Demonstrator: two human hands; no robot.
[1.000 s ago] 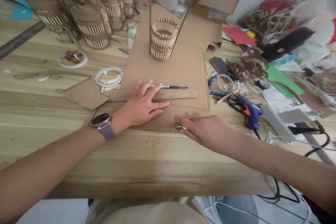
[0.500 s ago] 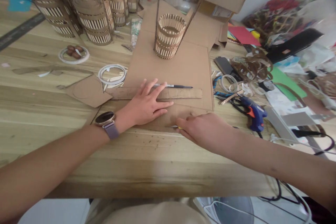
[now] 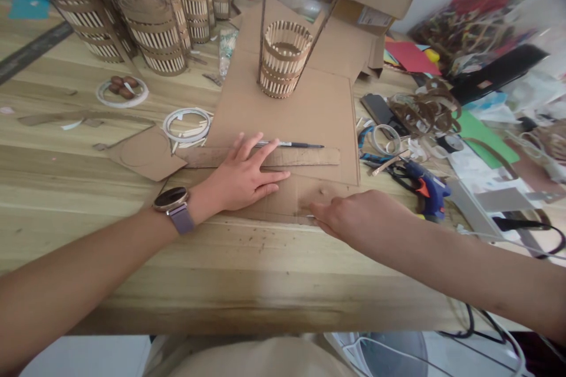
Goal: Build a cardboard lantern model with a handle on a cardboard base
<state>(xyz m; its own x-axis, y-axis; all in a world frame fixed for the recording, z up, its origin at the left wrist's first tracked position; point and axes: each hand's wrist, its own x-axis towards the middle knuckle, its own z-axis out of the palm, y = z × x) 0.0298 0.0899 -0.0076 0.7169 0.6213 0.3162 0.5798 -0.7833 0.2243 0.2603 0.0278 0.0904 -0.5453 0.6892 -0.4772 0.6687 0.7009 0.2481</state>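
My left hand (image 3: pixel 250 175) lies flat with fingers spread, pressing on a piece of brown cardboard (image 3: pixel 287 197) near the table's front. Under its fingertips are a long cardboard strip (image 3: pixel 309 157) and a dark-tipped pen (image 3: pixel 303 145). Closed in a fist, my right hand (image 3: pixel 354 212) grips a utility knife (image 3: pixel 311 215). Only a bit of its blade shows at the cardboard's near edge, and the rest is mostly covered by the fingers. Behind the hands, a small slatted basket (image 3: pixel 285 65) with a tall handle stands on a large cardboard sheet (image 3: pixel 327 106).
Several lidded slatted baskets (image 3: pixel 152 29) stand at the back left. White tape rings (image 3: pixel 186 125) and a cut cardboard piece (image 3: pixel 141 153) lie left. A blue glue gun (image 3: pixel 431 188), pliers (image 3: pixel 367 144) and brown strip coils (image 3: pixel 424 109) crowd the right. An open box (image 3: pixel 375 0) stands behind.
My right hand has slid a little to the right along the cardboard with the utility knife. My left hand stays spread on the cardboard in nearly the same place.
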